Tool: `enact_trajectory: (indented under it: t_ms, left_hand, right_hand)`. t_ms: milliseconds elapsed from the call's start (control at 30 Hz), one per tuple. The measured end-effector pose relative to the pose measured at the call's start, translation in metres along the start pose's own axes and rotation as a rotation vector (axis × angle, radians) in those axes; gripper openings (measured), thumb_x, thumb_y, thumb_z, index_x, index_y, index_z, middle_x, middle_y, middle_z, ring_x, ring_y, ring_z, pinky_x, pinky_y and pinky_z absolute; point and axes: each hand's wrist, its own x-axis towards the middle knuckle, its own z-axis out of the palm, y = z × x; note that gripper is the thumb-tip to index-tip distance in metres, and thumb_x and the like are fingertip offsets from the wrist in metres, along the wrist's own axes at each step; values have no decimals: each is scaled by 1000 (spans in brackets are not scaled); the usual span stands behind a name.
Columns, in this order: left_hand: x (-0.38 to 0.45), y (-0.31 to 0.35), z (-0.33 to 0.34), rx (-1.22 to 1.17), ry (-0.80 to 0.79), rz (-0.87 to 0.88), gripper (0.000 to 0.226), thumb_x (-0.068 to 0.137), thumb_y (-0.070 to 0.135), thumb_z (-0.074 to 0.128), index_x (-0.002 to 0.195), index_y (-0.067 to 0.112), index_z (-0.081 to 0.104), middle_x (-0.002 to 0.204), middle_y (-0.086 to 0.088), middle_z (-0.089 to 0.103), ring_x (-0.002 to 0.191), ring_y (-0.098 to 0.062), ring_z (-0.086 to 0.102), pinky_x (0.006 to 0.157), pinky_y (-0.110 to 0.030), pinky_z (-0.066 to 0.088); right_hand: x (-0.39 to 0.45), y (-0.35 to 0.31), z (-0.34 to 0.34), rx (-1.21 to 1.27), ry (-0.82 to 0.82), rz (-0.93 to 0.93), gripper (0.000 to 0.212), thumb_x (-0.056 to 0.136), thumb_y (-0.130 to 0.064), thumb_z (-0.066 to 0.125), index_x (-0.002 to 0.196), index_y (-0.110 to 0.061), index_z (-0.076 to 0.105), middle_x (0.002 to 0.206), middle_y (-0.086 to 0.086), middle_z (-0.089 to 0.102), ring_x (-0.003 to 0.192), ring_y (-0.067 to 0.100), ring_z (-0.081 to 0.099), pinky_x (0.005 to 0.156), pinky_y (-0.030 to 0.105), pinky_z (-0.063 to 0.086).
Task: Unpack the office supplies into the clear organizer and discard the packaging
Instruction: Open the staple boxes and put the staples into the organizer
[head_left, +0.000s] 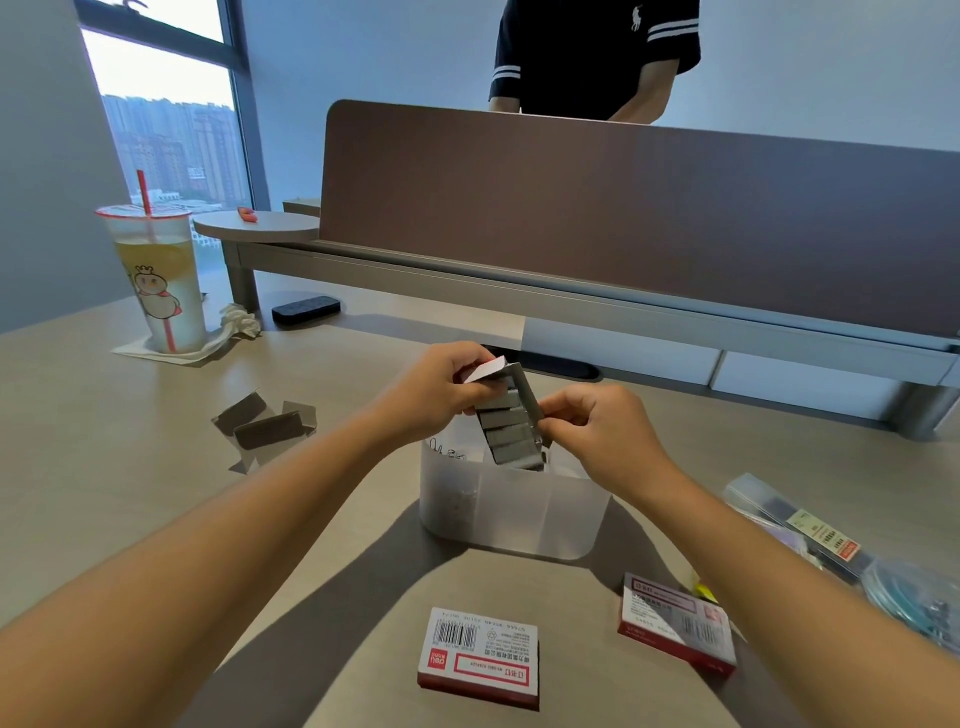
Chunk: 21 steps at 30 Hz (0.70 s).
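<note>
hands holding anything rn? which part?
Yes. Left hand grips the upper end of the opened staple box; right hand pinches its lower right edge, above the clear organizer.

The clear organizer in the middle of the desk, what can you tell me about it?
The clear organizer is a frosted, see-through plastic tub with rounded corners, split by upright dividers into compartments. It stands upright on the desk, open at the top. Small metal clips show in its left compartment. The left hand and right hand hold an open box of staples tilted over it.
</note>
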Motion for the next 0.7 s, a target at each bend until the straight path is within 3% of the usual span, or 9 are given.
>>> enact_trajectory:
  t_ms: [100,267,433,700]
  left_hand:
    - [1,-2,3,13,-14,-20,12,82,5,58,92,10,53,75,5,51,73,-12,50,62,-13,43]
    - [2,-2,3,2,-7,-20,20,84,7,56,104,2,55,77,6,52,66,-6,49,54,-2,43]
    - [0,-4,2,0,-10,-21,24,87,5,51,111,1,54,92,-5,55,69,-6,50,55,-2,44]
    - [-4,7,-1,-49,41,32,23,86,4,51,108,-2,56,88,-3,55,66,-7,50,54,-2,44]
  right_hand:
    - [-1,1,-1,14,4,-2,16,81,-6,60,95,-6,69,81,0,63,75,14,60,76,27,53]
    - [1,2,0,18,-4,40,13,81,-6,60,91,-6,68,79,0,62,73,14,60,76,28,52]
    - [0,2,1,39,-11,73,14,83,-6,58,95,-6,65,82,-1,61,72,11,58,73,21,48]
    - [-2,1,0,18,30,37,12,83,-7,58,92,-6,66,84,-1,60,76,14,58,74,22,50]
